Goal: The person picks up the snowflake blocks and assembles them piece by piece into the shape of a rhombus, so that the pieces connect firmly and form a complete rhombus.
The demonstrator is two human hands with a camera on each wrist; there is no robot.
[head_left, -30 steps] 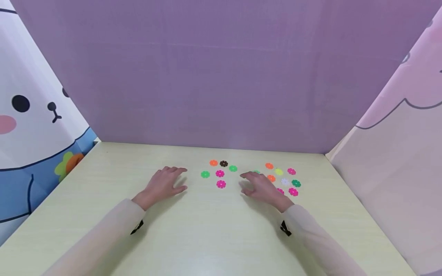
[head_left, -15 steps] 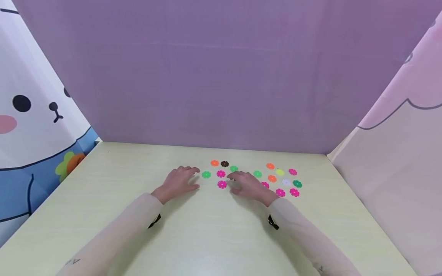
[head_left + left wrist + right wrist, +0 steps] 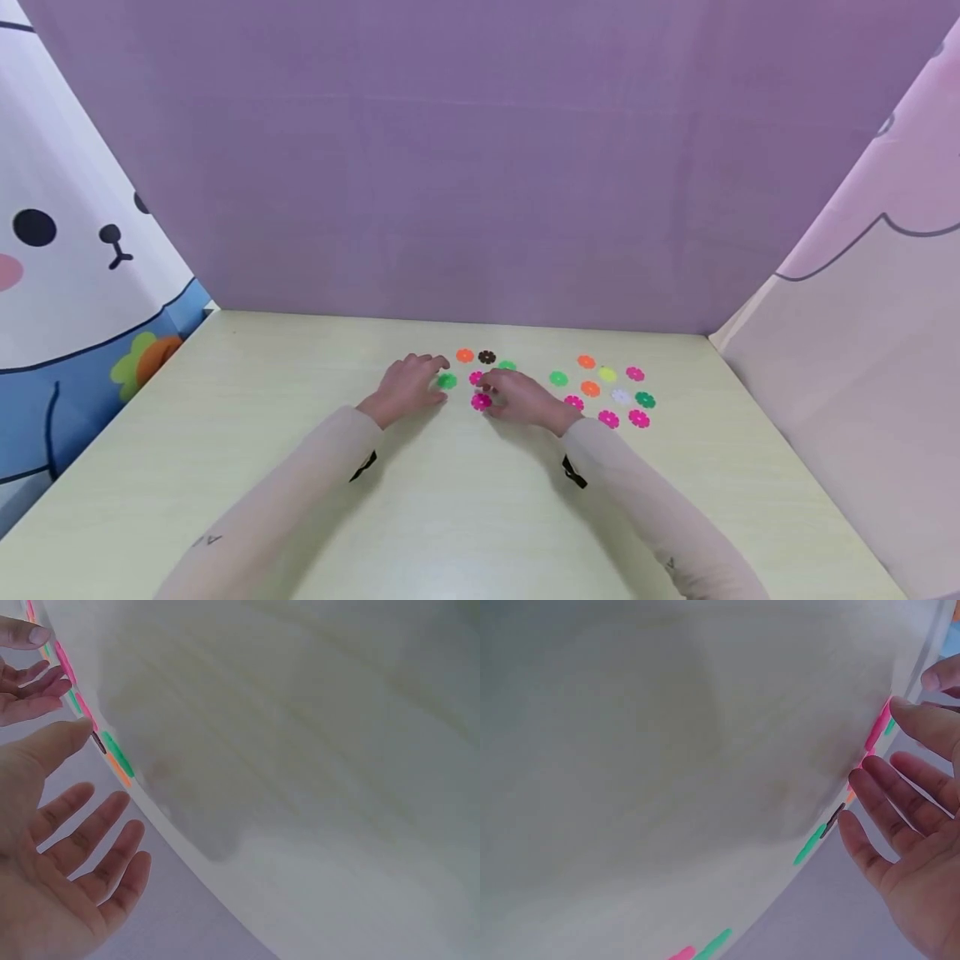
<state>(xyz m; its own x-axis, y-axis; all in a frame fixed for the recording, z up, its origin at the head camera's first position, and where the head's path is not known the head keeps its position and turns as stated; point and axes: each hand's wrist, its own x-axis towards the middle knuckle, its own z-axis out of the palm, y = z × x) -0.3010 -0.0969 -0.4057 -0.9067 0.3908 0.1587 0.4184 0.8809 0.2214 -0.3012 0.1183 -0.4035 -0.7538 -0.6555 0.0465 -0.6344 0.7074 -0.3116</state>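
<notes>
Flat, notched, flower-shaped discs lie on the pale table (image 3: pixel 465 500). My left hand (image 3: pixel 405 387) is beside a light green disc (image 3: pixel 447 381), thumb and fingers spread apart and holding nothing. My right hand (image 3: pixel 525 398) is over the right side of the same group, next to a pink disc (image 3: pixel 481 402) and partly covering another pink disc (image 3: pixel 476 378) and a green disc (image 3: pixel 507 365). In the right wrist view its fingers (image 3: pixel 889 799) are loosely bent with nothing between them. An orange disc (image 3: pixel 465 355) and a dark brown disc (image 3: pixel 487 357) lie behind.
To the right lies a second group of several discs, among them a white disc (image 3: pixel 620 397), a yellow disc (image 3: pixel 607 374) and a dark green disc (image 3: pixel 645 400). A purple cloth wall (image 3: pixel 480 183) rises behind the table; printed cloths hang at both sides.
My left hand has moved right to the light green disc. The right hand has moved left, uncovering discs of the right group. The hands are closer together; the discs have not visibly moved.
</notes>
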